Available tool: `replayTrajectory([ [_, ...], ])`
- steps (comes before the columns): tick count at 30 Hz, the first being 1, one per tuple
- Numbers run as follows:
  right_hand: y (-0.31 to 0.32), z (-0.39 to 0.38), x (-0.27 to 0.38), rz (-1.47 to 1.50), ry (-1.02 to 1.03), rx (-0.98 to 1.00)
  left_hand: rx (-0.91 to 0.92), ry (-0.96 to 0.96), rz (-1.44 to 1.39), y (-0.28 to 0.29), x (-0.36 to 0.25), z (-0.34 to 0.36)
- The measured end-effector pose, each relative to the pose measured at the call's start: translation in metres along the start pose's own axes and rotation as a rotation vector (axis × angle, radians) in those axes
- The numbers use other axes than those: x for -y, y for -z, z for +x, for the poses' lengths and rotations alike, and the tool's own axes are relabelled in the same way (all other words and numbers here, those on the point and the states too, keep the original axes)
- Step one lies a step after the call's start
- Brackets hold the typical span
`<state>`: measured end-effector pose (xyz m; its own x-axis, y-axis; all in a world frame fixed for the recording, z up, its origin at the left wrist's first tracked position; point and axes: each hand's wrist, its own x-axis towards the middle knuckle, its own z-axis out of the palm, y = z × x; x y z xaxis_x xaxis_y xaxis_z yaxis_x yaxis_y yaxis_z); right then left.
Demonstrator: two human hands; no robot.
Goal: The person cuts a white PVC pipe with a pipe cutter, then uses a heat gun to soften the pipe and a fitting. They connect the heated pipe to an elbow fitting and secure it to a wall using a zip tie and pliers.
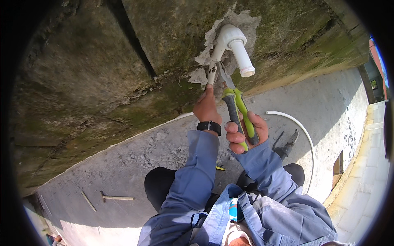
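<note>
My right hand (246,131) is closed around the green-and-grey handles of a pair of hand cutters (239,110). Their silver jaw points up at the wall, close beside a thin white pipe (211,74). My left hand (207,108), with a black watch on the wrist, grips the lower end of that pipe; most of its fingers are hidden behind the hand. The pipe rises to a white elbow fitting (230,36) set in broken plaster. From the elbow, a short white pipe stub (242,59) sticks out toward me. Whether the jaw touches the thin pipe is hard to see.
A mossy concrete wall (98,78) spans the upper side. On the grey floor lie rubble (160,149), a hammer (119,198), a thin stick (88,201), a curved white tube (303,129) and a dark power tool (287,146). A rectangular opening (337,169) shows at right.
</note>
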<state>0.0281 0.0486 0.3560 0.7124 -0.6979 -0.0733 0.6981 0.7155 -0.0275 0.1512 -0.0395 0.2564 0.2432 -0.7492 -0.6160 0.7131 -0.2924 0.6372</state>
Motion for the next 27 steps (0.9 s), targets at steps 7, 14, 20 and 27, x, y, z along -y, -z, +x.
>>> replayTrajectory([
  [7,0.001,-0.012,0.021,-0.187,-0.121,0.074,0.048,-0.080,0.042,0.005,-0.007,-0.007],
  [14,-0.033,-0.062,0.052,-1.211,-0.028,-0.292,-0.044,-0.398,0.064,0.005,-0.006,-0.045],
  [20,-0.033,-0.061,0.049,-1.731,0.606,-0.436,0.135,-0.965,0.242,-0.030,-0.085,-0.130],
  [27,-0.042,-0.075,0.063,-1.661,0.561,-0.467,0.766,-0.117,-0.065,-0.047,-0.131,-0.131],
])
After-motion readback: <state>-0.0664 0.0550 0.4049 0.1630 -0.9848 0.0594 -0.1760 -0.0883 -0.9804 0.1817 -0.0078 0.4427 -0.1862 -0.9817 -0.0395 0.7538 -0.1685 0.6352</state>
